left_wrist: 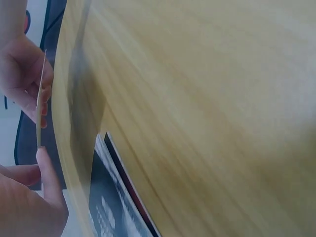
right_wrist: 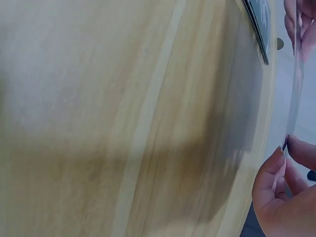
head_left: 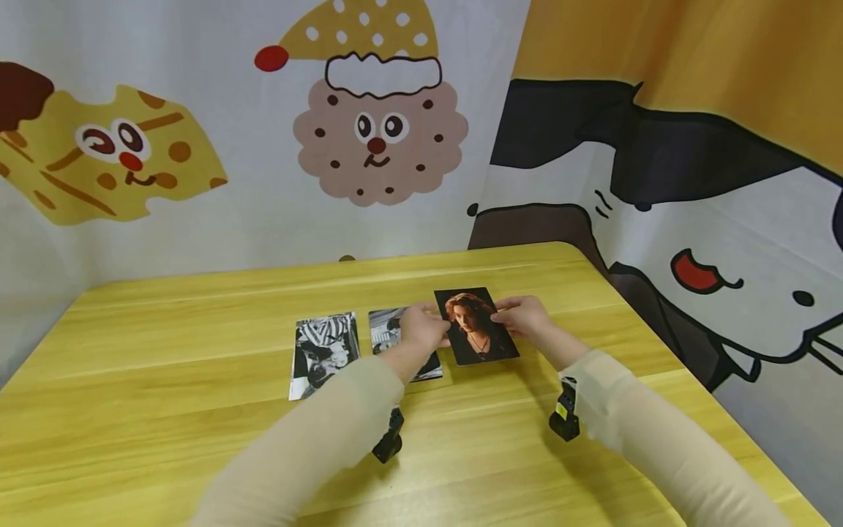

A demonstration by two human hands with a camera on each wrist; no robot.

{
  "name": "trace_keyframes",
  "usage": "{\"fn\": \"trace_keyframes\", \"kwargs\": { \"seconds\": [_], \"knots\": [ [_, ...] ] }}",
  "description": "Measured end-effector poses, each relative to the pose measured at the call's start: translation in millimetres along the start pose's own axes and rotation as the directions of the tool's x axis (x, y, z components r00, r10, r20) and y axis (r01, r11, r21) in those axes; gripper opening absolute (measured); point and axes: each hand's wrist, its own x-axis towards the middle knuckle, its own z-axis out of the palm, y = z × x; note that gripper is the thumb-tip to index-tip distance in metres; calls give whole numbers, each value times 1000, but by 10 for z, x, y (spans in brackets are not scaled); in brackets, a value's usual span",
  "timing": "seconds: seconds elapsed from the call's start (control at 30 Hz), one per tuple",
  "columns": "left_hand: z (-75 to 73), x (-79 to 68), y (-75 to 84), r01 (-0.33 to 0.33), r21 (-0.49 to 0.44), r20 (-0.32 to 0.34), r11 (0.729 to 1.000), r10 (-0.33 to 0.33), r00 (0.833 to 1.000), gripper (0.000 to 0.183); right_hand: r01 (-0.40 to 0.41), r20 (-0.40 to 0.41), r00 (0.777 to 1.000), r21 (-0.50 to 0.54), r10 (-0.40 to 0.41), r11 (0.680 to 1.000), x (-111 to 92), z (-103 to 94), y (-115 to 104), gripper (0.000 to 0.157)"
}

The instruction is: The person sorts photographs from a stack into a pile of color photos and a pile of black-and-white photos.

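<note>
A colour photo card with a portrait on a dark ground is held up above the table between both hands. My left hand pinches its left edge and my right hand pinches its right edge. From the left wrist view the card appears edge-on, raised off the wood, with thumb and fingers at each side. Just left of it, a black-and-white photo card lies on the table, partly hidden behind my left hand. Farther left lies another black-and-white photo card.
The wooden table has its far edge against a curtain printed with cartoon figures. Small black cameras are strapped at the left wrist and the right wrist.
</note>
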Motion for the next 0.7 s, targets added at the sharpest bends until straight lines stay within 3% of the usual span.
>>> {"fn": "trace_keyframes", "kwargs": {
  "seconds": [0.4,0.53,0.7],
  "knots": [
    [56,-1,-19,17,69,50,998,-20,999,49,-1,0,1000,24,1,1000,53,-76,78,44],
    [-5,-6,-10,10,110,63,994,-17,998,47,17,-18,1000,3,-17,1000,82,-73,123,42],
    [-180,5,26,-7,86,51,996,3,999,45,12,-37,999,-3,-12,1000,116,-50,170,41]
  ]
}}
